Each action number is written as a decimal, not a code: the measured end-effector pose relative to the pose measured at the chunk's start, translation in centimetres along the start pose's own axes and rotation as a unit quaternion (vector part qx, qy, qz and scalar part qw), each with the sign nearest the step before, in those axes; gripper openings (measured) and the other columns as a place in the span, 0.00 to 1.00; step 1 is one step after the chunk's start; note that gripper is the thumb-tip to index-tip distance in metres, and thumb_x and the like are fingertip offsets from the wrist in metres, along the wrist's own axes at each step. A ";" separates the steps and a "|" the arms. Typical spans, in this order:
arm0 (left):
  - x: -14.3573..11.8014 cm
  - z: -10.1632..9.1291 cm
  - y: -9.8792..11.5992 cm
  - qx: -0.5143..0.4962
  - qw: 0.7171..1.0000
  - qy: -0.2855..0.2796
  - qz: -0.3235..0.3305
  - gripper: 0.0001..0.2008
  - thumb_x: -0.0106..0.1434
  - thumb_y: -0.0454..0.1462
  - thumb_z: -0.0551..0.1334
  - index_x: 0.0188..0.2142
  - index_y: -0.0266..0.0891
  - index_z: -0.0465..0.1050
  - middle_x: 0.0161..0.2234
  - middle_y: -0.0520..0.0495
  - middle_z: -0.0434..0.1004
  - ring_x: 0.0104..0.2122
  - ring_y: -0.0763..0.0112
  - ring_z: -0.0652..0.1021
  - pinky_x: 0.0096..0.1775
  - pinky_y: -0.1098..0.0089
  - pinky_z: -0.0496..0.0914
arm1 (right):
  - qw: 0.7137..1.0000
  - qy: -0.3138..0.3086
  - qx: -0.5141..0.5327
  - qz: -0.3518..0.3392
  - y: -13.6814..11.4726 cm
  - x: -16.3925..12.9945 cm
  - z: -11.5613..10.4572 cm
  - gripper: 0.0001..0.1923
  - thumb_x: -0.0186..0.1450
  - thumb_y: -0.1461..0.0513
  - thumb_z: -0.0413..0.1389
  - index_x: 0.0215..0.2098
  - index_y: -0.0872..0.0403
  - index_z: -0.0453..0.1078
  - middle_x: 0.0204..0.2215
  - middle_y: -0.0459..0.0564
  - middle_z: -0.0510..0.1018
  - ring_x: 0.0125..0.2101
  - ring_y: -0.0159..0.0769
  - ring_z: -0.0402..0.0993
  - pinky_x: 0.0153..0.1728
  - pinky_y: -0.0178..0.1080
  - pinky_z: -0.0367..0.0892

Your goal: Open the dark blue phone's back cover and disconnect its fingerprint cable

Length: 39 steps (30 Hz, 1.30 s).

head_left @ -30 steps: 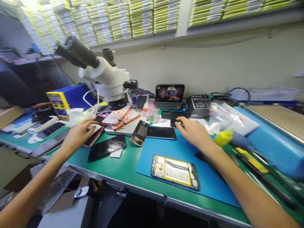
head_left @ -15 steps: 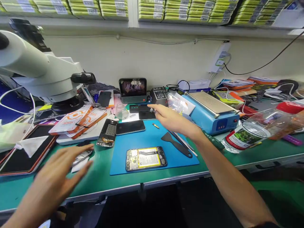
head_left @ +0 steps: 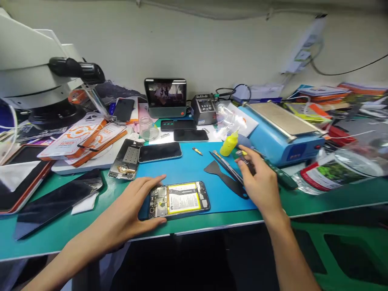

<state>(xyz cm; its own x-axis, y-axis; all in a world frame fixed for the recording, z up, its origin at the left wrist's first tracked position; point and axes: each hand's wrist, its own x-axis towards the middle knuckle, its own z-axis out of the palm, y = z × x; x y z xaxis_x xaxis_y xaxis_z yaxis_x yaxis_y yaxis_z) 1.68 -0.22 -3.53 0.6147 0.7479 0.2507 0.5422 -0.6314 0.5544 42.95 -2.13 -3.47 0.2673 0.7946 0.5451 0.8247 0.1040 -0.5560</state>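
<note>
Beside opened phone [head_left: 178, 200], hands [head_left: 133, 206] outstretched

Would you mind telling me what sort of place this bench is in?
Most likely a phone repair workshop: an opened phone with its battery exposed lies on a blue mat, a microscope stands at the left, and a black pry tool lies nearby.
</note>
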 end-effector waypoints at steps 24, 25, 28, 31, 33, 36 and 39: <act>3.6 0.2 3.5 -0.514 0.854 0.072 -0.040 0.40 0.66 0.42 0.86 0.73 0.65 0.77 0.74 0.45 0.80 0.69 0.57 0.85 0.65 0.69 0.82 | 0.993 0.024 0.017 0.118 -0.3 -0.4 0.1 0.36 0.69 0.41 0.62 0.73 0.36 0.80 0.54 0.52 0.91 0.56 0.64 0.90 0.62 0.70 0.81; 3.7 0.4 3.7 -0.523 0.848 0.069 -0.042 0.40 0.66 0.44 0.86 0.74 0.66 0.76 0.75 0.45 0.79 0.69 0.56 0.85 0.64 0.68 0.83 | 0.993 0.023 0.018 0.118 -0.3 -0.4 0.2 0.36 0.69 0.41 0.61 0.73 0.36 0.80 0.53 0.52 0.91 0.56 0.63 0.90 0.61 0.70 0.81; 3.9 0.7 4.0 -0.545 0.834 0.062 -0.048 0.41 0.66 0.47 0.86 0.74 0.67 0.75 0.74 0.45 0.81 0.65 0.56 0.88 0.62 0.64 0.85 | 0.992 0.021 0.018 0.120 -0.3 -0.4 0.1 0.37 0.69 0.40 0.61 0.73 0.39 0.80 0.53 0.54 0.91 0.54 0.62 0.90 0.57 0.65 0.82; 3.9 0.6 4.3 -0.559 0.825 0.060 -0.053 0.44 0.64 0.48 0.87 0.76 0.63 0.74 0.71 0.42 0.84 0.66 0.54 0.87 0.63 0.62 0.85 | 0.992 0.016 0.017 0.120 -0.5 -0.5 -0.1 0.35 0.71 0.42 0.61 0.73 0.40 0.80 0.53 0.54 0.91 0.53 0.59 0.90 0.55 0.60 0.83; 4.0 0.4 4.4 -0.573 0.816 0.060 -0.057 0.47 0.63 0.51 0.87 0.77 0.59 0.73 0.71 0.40 0.84 0.70 0.49 0.84 0.67 0.57 0.83 | 0.992 0.013 0.017 0.120 -0.6 -0.5 -0.2 0.34 0.72 0.42 0.61 0.73 0.40 0.80 0.52 0.53 0.91 0.52 0.57 0.91 0.53 0.57 0.83; 4.2 0.2 4.7 -0.604 0.792 0.059 -0.067 0.48 0.65 0.61 0.82 0.78 0.56 0.72 0.73 0.39 0.82 0.75 0.42 0.80 0.72 0.47 0.81 | 0.992 0.009 0.012 0.127 -0.5 -0.5 -0.4 0.34 0.71 0.42 0.61 0.72 0.39 0.80 0.51 0.52 0.92 0.52 0.58 0.91 0.47 0.55 0.84; 4.6 0.0 5.2 -0.641 0.761 0.046 -0.095 0.46 0.69 0.71 0.71 0.77 0.55 0.74 0.75 0.39 0.80 0.74 0.42 0.81 0.71 0.43 0.81 | 0.990 0.011 0.006 0.143 -0.4 -0.4 -0.5 0.36 0.69 0.40 0.61 0.71 0.36 0.81 0.51 0.52 0.92 0.52 0.62 0.91 0.46 0.59 0.83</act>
<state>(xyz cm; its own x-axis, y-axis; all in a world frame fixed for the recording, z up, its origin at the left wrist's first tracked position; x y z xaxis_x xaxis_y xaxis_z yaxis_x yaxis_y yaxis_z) 7.37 -0.08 0.51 0.5200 0.8492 0.0921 -0.4238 0.1629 0.8910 42.82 -2.78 -3.12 0.5001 0.7797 0.3767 0.7075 -0.1171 -0.6969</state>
